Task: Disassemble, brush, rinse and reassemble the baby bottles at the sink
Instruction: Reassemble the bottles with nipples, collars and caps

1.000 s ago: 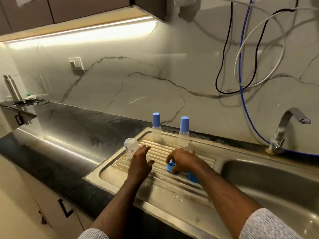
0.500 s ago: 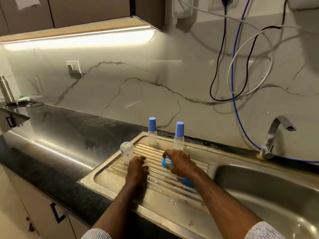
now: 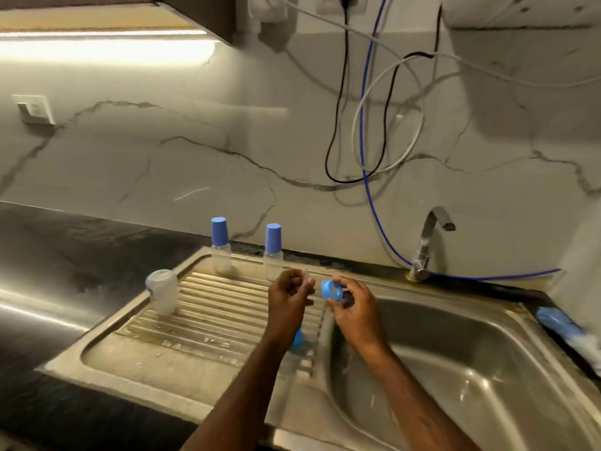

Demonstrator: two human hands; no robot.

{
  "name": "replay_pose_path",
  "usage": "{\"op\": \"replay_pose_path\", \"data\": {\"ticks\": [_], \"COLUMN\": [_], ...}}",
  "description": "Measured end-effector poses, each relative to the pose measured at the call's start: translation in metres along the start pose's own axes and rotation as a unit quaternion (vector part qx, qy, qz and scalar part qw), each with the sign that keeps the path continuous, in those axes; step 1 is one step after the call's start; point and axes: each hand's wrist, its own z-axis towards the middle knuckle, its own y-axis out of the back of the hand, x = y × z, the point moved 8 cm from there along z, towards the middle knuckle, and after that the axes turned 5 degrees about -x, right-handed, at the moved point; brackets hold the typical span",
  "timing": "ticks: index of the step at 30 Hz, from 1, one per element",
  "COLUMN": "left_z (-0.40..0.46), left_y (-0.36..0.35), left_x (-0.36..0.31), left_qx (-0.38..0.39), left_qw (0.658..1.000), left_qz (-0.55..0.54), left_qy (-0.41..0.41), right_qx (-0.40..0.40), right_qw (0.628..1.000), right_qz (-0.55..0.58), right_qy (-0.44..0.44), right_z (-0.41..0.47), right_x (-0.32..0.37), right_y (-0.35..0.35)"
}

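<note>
My right hand [image 3: 356,307] grips a blue screw ring [image 3: 331,290] above the edge between drainboard and basin. Just left of it, my left hand [image 3: 287,296] pinches a small clear teat [image 3: 306,275] at its fingertips. Two capped baby bottles [image 3: 220,245] [image 3: 272,252] with blue caps stand upright at the back of the drainboard [image 3: 201,307]. An open clear bottle body [image 3: 162,291] stands upside down on the drainboard's left side. A blue cap [image 3: 296,339] lies on the ribs, partly hidden behind my left wrist.
The steel sink basin [image 3: 455,369] lies to the right, with the tap [image 3: 429,242] at its back rim. A blue-and-white brush [image 3: 566,330] rests on the counter at the far right. Cables and a blue hose [image 3: 367,151] hang down the marble wall.
Both hands have lifted off the drainboard and moved right, toward the basin. The right hand carries the blue ring up, the left hand now holds the clear teat. The camera has swung right.
</note>
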Motion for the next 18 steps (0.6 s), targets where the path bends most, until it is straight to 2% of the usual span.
{"op": "replay_pose_path", "data": {"ticks": [3, 5, 7, 9, 13, 18], "left_z": [-0.008, -0.01, -0.005, 0.001, 0.007, 0.007], "left_y": [-0.033, -0.048, -0.052, -0.049, -0.037, -0.041], "left_x": [0.004, -0.002, -0.003, 0.004, 0.005, 0.006], "left_qx": [0.034, 0.058, 0.056, 0.043, 0.023, 0.043], "left_qw": [0.999, 0.997, 0.992, 0.984, 0.982, 0.967], "left_qz": [-0.008, 0.002, 0.071, 0.14, 0.162, 0.217], "left_qy": [-0.002, -0.042, -0.088, -0.098, -0.097, -0.124], "right_qx": [-0.004, -0.01, -0.019, -0.009, 0.024, 0.017], "right_qw": [0.999, 0.998, 0.995, 0.991, 0.989, 0.983], "right_qz": [0.005, 0.04, 0.071, 0.092, 0.108, 0.13], "right_qy": [-0.037, -0.053, -0.075, -0.096, -0.098, -0.126], "right_z": [-0.005, -0.005, -0.001, -0.001, -0.004, -0.002], "right_x": [-0.029, -0.041, -0.05, -0.058, -0.061, -0.066], "right_y": [0.014, 0.02, 0.022, 0.017, 0.003, 0.003]}}
